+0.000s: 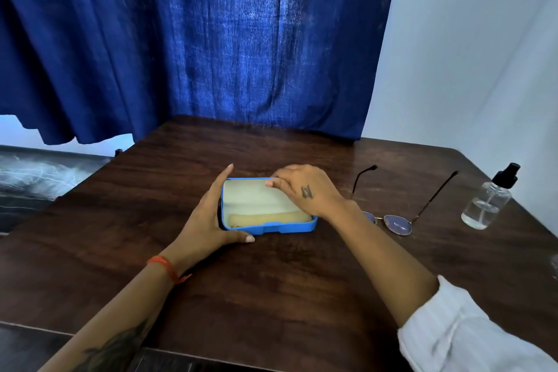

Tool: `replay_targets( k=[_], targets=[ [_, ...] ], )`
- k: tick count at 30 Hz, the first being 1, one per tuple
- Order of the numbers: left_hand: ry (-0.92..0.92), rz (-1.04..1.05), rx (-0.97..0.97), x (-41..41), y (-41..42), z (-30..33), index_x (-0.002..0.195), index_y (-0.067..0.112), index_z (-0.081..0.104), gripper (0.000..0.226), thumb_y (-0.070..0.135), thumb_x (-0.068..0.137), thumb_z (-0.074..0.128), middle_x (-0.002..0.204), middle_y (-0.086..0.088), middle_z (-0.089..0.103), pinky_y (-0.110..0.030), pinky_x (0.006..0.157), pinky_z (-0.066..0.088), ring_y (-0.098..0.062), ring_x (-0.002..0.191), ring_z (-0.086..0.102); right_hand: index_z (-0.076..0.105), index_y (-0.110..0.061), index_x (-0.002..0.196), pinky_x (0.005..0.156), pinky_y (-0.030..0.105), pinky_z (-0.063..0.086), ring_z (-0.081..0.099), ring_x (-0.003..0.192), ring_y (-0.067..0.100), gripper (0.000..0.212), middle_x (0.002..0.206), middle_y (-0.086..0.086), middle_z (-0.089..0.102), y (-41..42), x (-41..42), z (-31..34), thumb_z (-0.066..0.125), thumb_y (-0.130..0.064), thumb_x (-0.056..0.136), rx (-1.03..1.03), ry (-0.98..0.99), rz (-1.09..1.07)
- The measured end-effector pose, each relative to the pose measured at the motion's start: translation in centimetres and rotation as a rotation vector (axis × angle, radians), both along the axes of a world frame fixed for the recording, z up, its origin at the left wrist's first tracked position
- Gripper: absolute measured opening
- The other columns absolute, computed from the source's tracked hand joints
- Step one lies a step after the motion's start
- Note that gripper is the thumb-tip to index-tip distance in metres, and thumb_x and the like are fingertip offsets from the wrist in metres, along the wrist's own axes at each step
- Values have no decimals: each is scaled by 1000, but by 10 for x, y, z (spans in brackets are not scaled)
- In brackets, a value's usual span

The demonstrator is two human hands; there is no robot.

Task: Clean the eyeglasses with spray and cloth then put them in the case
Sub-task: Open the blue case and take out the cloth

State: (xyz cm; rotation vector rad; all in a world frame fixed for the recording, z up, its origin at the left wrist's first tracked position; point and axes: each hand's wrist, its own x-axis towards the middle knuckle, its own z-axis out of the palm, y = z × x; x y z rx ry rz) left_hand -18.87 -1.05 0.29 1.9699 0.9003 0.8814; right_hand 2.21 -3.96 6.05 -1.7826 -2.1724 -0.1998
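— Where's the case?

— Middle of the bench, lid up, blue shell with a pale lining. There's a tan roll lying along its near wall, maybe the cloth, though I can't be sure.

— And the hands?

— Both on the case. The left hand cups its 9 o'clock end, fingers straight along the side, forefinger pointing to 12, thumb pressed flat on the bench at the near corner. The right hand comes over from 3 o'clock and pinches the far rim of the lid with thumb and fingertips.

— The glasses?

— On the bench at 3 o'clock from the case, just beside it, apart from it. Arms unfolded and pointing toward 12, lenses nearest us. The right wrist hides part of one lens.

— Spray?

— The bottle stands upright further out at 3 o'clock, near the bench edge; clear, black pump, some liquid at the bottom.

— Any writing, a brand?

— None I can read on case or bottle. There's a small dark mark on the back of the right hand, too blurred to read.

— Behind?

— A blue curtain at 12.
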Motion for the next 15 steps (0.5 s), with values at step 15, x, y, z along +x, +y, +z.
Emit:
replay_targets(
  k=[15],
  targets=[
    [30, 77, 110, 5, -2, 3, 139, 49, 9, 119, 28, 52, 88, 130, 15, 30, -22, 99, 27, -1, 120, 31, 74, -13, 97, 85, 30, 52, 67, 91, 19, 22, 97, 3, 73, -29, 9, -34, 64, -7, 79, 149, 129, 109]
  ],
)
